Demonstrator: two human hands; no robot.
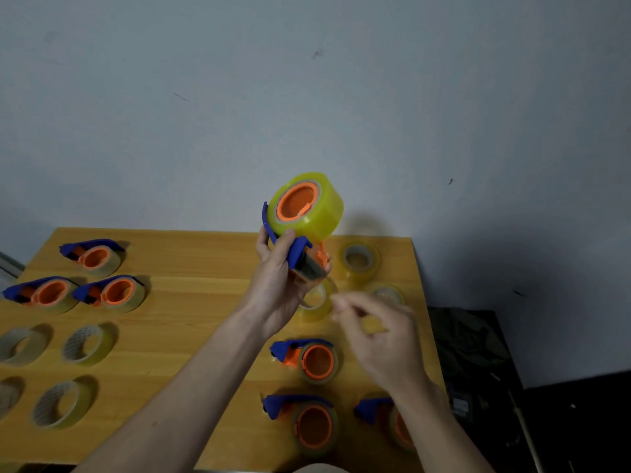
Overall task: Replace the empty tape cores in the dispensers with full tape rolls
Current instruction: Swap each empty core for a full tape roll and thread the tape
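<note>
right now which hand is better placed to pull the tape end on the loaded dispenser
Right. The left hand already grips the raised dispenser, loaded with a full yellow roll. The right hand hangs just below it, blurred and seemingly holding nothing.

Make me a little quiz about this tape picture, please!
1. True or false: the dispenser in the left hand carries a full yellow tape roll.
2. Which side of the table holds the empty tape cores? A) the person's left B) the person's right
3. Fill in: the right hand is blurred and seems to hold ____.

Key: 1 true; 2 A; 3 nothing.
</note>
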